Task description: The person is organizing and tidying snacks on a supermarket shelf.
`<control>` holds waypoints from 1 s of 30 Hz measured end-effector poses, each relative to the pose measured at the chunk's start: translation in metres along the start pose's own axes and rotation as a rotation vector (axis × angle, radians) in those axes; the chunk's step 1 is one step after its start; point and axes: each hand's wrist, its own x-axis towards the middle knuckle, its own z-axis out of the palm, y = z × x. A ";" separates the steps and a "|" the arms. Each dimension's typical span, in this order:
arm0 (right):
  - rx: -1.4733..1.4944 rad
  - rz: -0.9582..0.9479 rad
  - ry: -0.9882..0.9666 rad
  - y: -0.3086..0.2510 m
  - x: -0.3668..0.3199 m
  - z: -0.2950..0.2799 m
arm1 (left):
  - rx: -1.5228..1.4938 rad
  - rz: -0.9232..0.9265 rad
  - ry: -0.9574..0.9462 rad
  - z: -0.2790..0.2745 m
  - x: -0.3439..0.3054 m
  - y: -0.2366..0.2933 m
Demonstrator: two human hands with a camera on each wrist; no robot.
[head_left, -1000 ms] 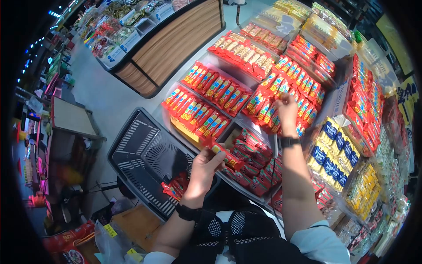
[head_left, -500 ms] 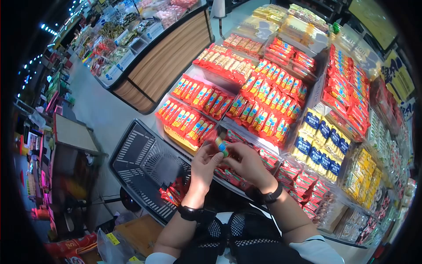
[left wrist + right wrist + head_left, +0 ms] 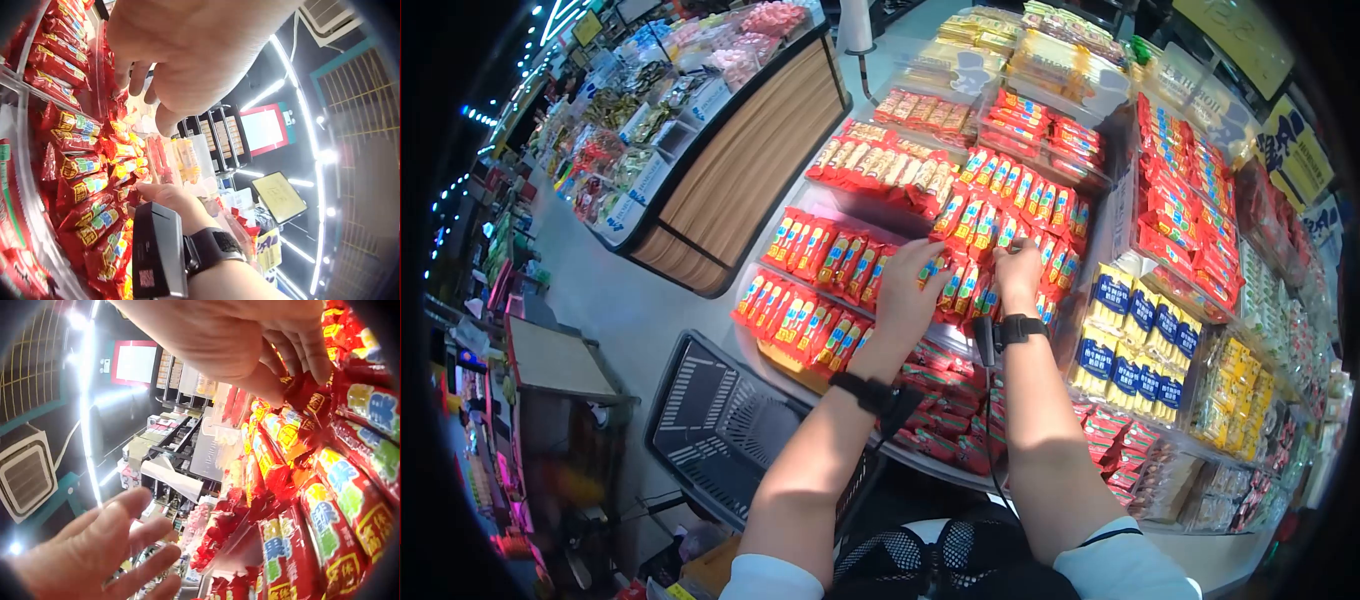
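My left hand (image 3: 908,295) reaches over the front of the red snack packets, its fingers extended and nothing in them. From the right wrist view, this left hand (image 3: 106,553) shows spread fingers, apart from the packets. My right hand (image 3: 1018,270) is lowered onto the middle bin of red packets (image 3: 972,212). Its fingers pinch the end of a red packet (image 3: 307,394) in the right wrist view. The packets around it carry blue, green and yellow print and lie in close rows. In the left wrist view, the right hand (image 3: 178,203) is against these packets.
A grey shopping basket (image 3: 685,430) stands left of the display, partly hidden by my left arm. Dark red and green packets (image 3: 945,425) fill the nearest bin. Yellow packets with blue labels (image 3: 1135,340) lie to the right. A wood-panelled counter (image 3: 745,170) stands across the aisle.
My left hand has let go of the red packet it held and moved forward over the display. The right hand came back to meet the left, then returned to the packets. The view has shifted.
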 end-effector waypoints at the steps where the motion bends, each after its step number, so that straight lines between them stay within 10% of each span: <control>1: -0.045 -0.019 0.010 0.000 0.005 0.003 | 0.044 0.004 -0.017 0.010 0.011 -0.007; 30: -0.093 -0.098 -0.044 -0.010 0.010 0.021 | 0.199 0.162 -0.014 0.093 0.060 -0.061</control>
